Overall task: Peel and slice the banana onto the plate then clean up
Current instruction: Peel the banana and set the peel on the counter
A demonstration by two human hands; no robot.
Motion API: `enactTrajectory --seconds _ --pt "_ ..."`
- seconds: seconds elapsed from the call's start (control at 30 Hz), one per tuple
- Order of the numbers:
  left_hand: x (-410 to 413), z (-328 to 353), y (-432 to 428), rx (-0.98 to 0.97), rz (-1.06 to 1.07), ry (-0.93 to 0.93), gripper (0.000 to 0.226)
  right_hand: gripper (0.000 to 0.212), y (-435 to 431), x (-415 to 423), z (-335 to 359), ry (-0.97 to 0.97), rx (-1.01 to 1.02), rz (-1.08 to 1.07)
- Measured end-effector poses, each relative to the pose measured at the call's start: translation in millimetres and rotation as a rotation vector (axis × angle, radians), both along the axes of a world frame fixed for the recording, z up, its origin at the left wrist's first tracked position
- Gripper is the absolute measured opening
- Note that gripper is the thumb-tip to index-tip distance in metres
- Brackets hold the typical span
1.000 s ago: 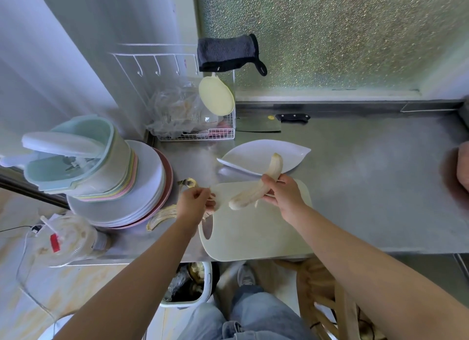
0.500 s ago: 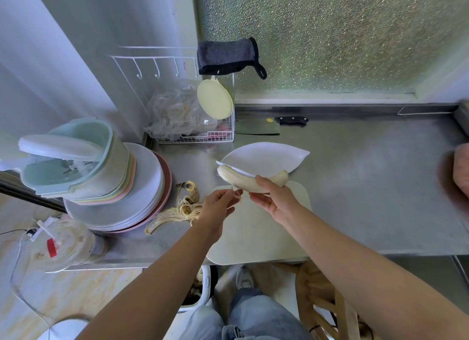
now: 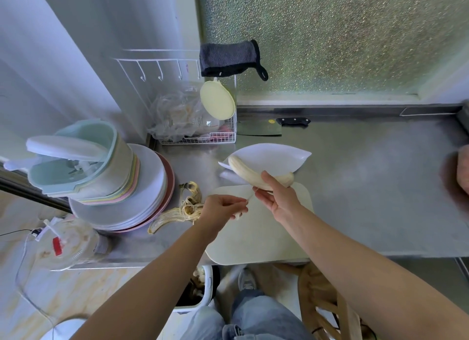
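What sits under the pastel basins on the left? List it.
Stacked plates: white ones above, reddish ones lowest. The basins hide their middles; the count is unclear.

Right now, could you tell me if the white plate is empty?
Empty: the plate shows bare white; the peeled banana is whole in the right hand.

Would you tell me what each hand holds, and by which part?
Right hand grips the pale peeled banana near its middle; left hand pinches the end of a thin white banana string.
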State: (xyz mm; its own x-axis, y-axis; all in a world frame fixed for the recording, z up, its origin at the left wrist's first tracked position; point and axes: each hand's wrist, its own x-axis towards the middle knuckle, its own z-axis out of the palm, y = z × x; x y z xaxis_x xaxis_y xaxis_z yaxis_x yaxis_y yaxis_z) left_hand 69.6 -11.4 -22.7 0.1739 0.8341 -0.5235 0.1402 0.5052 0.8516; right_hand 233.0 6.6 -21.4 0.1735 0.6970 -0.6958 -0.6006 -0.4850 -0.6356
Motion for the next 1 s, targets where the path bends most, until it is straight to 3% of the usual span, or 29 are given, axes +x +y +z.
enactTrajectory --seconds 0.3,0.47,0.67,0.83,1.0 --pt "-38.9 -2.3 0.4 0.053 -0.078 0.061 0.006 0.048 0.3 -6.5 -6.3 -0.105 -0.048 0.003" --pt "-46.8 -0.6 0.6 0.015 0.034 -0.032 0.006 0.053 -2.1 -13.6 -4.1 -0.107 -0.052 0.035" --pt "-53.5 -6.9 5.3 0.043 0.171 0.089 0.006 0.052 -4.6 -19.2 -2.1 -0.112 -0.042 0.088" --pt "-36.0 -6.4 7.2 -0.06 0.291 -0.011 0.011 0.034 -3.7 -34.2 0.5 -0.073 -0.029 0.194" --pt "-38.9 -1.4 13.8 -0.286 0.519 -0.198 0.019 0.038 -5.6 -37.3 -3.4 -0.15 0.017 0.313"
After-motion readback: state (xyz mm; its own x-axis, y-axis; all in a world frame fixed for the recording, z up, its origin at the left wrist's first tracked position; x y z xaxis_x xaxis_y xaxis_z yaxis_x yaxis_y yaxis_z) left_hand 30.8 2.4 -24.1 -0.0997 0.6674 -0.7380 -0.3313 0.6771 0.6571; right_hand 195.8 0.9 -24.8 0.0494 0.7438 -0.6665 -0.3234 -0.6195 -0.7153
